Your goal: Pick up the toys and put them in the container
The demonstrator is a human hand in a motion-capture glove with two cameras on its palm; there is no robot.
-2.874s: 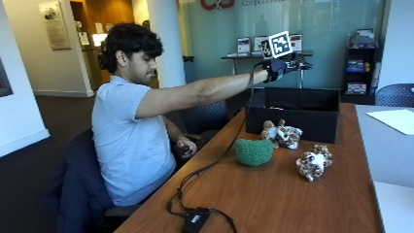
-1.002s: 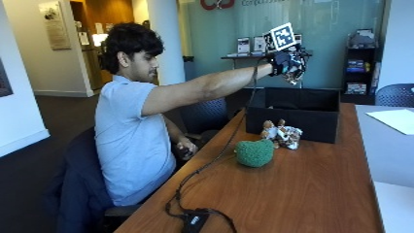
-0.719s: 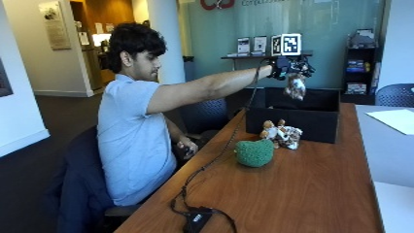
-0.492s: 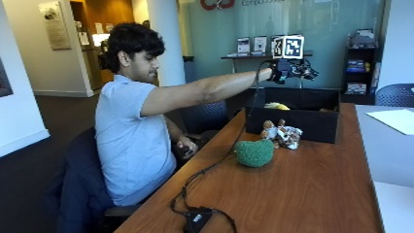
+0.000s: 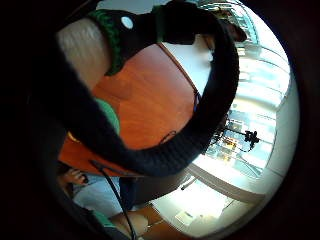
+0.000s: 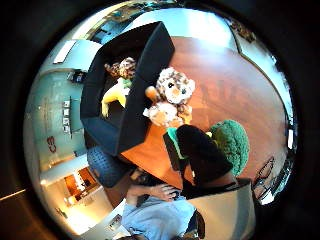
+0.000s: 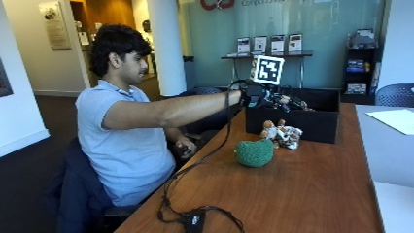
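Black-gloved right hand [image 7: 267, 97], upper centre of the outside view. Black container [image 7: 304, 124] on a reddish-brown wooden surface [image 7: 304, 194]. Green knitted toy [image 7: 253, 153], centre frame. Lion toy [image 7: 282, 134], cream and tan with a brown mane. In the container: a yellow toy [image 6: 114, 95] and a brown-and-white spotted toy [image 6: 121, 67].

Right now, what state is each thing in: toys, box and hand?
Box: open, holds a spotted toy and a yellow toy.
Lion toy: on the table, against the box's outer wall.
Green toy: on the table, untouched.
Right hand: above the box, holds nothing.
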